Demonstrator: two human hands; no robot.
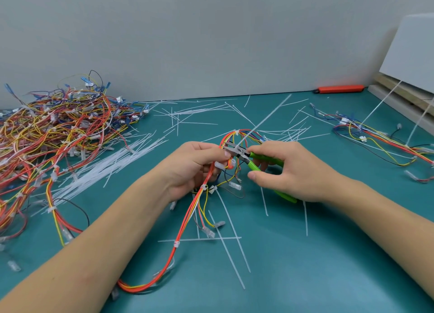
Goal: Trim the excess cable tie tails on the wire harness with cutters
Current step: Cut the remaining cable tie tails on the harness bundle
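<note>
left hand (196, 164) grips the wire harness (187, 221) above the bench (305, 254), steadying it. right hand (286, 169) squeezes the cutters (249, 156) just beside that grip, presumably at a tie tail.

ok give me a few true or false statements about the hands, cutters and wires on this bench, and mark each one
1. The right hand holds green-handled cutters. True.
2. The left hand lies flat on the mat, holding nothing. False: it grips the wire harness being worked on.
3. The big pile of harnesses sits on the person's left. True.
4. The mat is red. False: it is teal, strewn with white cable tie tails.
5. The cutters' metal tip points toward the left hand. True.
6. The orange tool lies right beside the left hand. False: it lies far back, against the wall.
</note>
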